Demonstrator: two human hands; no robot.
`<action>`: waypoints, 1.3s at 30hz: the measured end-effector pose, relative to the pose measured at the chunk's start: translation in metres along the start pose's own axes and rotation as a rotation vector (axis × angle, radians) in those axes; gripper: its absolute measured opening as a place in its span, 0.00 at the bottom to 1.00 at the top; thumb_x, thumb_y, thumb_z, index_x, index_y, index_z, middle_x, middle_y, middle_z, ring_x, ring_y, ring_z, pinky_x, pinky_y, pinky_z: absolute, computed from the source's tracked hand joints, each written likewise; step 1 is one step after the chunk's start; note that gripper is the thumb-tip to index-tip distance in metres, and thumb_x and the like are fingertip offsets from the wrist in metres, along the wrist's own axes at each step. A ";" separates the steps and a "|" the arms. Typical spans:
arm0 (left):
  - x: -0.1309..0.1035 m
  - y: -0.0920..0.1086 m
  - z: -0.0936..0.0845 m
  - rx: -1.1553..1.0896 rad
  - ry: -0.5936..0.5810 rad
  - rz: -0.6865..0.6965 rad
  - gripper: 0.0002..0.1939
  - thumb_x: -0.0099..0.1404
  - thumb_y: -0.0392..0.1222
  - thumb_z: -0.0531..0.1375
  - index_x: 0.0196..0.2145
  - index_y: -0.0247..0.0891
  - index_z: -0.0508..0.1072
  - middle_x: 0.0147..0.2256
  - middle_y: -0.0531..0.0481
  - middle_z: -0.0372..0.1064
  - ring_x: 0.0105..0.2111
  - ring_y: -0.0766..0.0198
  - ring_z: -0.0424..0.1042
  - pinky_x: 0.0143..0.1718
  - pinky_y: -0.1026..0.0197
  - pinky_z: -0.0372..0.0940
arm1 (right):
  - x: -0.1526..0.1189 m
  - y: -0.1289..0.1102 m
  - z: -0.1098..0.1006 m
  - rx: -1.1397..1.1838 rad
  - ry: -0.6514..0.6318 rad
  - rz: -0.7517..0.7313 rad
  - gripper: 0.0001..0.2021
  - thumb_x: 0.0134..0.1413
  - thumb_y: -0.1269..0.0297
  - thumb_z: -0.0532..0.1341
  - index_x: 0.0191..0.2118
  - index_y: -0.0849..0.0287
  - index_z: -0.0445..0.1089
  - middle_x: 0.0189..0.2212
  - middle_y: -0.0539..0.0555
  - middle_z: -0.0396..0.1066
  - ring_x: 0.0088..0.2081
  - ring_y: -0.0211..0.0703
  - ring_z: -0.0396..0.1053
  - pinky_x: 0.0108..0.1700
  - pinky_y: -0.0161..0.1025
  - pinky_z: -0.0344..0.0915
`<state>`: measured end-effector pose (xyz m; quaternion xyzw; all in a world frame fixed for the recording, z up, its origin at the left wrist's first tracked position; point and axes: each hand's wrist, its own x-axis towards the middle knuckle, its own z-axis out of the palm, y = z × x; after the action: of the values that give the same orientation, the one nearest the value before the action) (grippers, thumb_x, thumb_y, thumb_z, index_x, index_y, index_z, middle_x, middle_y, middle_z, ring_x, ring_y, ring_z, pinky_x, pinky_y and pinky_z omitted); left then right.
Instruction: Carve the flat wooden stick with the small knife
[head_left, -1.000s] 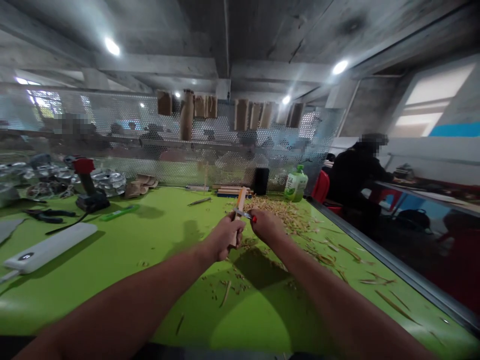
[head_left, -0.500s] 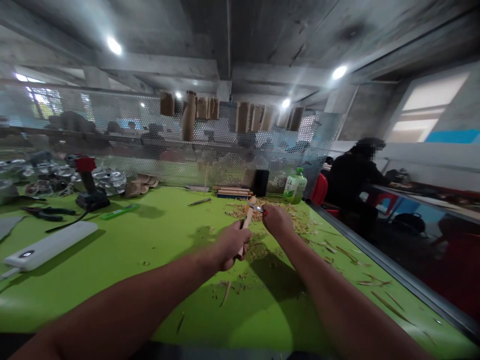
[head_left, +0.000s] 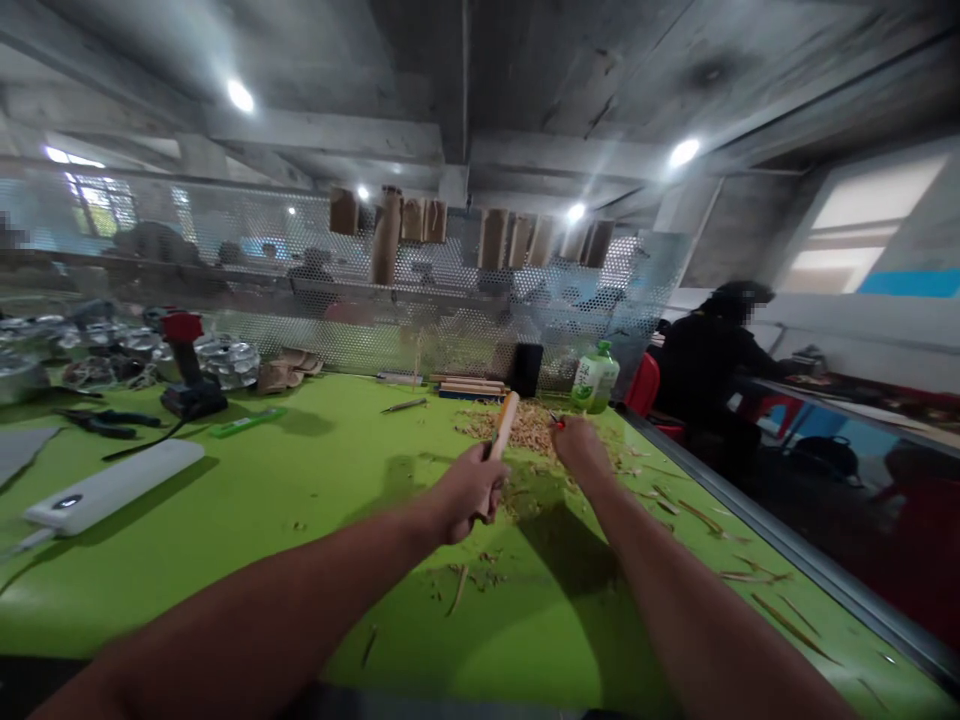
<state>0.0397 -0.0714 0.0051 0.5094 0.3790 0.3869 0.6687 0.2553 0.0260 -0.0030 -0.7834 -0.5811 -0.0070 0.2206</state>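
Wood stick stands tilted in my left hand, whose grip is closed around its lower end above the green worktop. My right hand, just beside it, is closed on a red-handled knife over the shavings.

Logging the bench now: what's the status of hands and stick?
Left hand gripping wooden stick, upright. Right hand closed on red-handled knife, off the stick. Shavings beyond.
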 end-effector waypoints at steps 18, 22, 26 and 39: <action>0.028 -0.001 -0.014 0.008 0.143 0.053 0.08 0.53 0.33 0.55 0.32 0.40 0.59 0.16 0.62 0.54 0.13 0.73 0.53 0.13 0.70 0.47 | -0.058 -0.057 0.001 -0.186 -0.047 -0.471 0.13 0.57 0.66 0.51 0.39 0.54 0.73 0.32 0.56 0.76 0.32 0.42 0.71 0.30 0.34 0.52; 0.021 0.003 -0.009 0.037 0.165 0.019 0.09 0.53 0.31 0.54 0.33 0.39 0.60 0.16 0.62 0.53 0.13 0.73 0.51 0.13 0.69 0.45 | -0.055 -0.056 0.002 -0.214 -0.043 -0.462 0.13 0.58 0.66 0.51 0.39 0.55 0.73 0.34 0.56 0.76 0.34 0.42 0.71 0.31 0.34 0.54; 0.015 0.002 -0.002 0.051 0.116 0.004 0.11 0.54 0.31 0.54 0.35 0.39 0.61 0.18 0.61 0.53 0.13 0.74 0.50 0.14 0.70 0.44 | -0.046 -0.049 0.001 -0.212 0.017 -0.411 0.14 0.59 0.66 0.49 0.40 0.55 0.73 0.34 0.57 0.75 0.35 0.43 0.71 0.34 0.34 0.55; -0.024 0.007 0.019 0.142 -0.081 -0.092 0.30 0.60 0.34 0.55 0.60 0.34 0.55 0.22 0.57 0.58 0.16 0.73 0.53 0.14 0.70 0.50 | -0.007 -0.003 -0.002 -0.097 0.009 -0.092 0.17 0.61 0.61 0.49 0.43 0.57 0.75 0.38 0.59 0.76 0.38 0.45 0.73 0.34 0.35 0.60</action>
<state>0.0455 -0.0992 0.0178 0.5529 0.4012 0.3067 0.6628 0.2513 0.0200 -0.0023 -0.7654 -0.6146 -0.0488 0.1846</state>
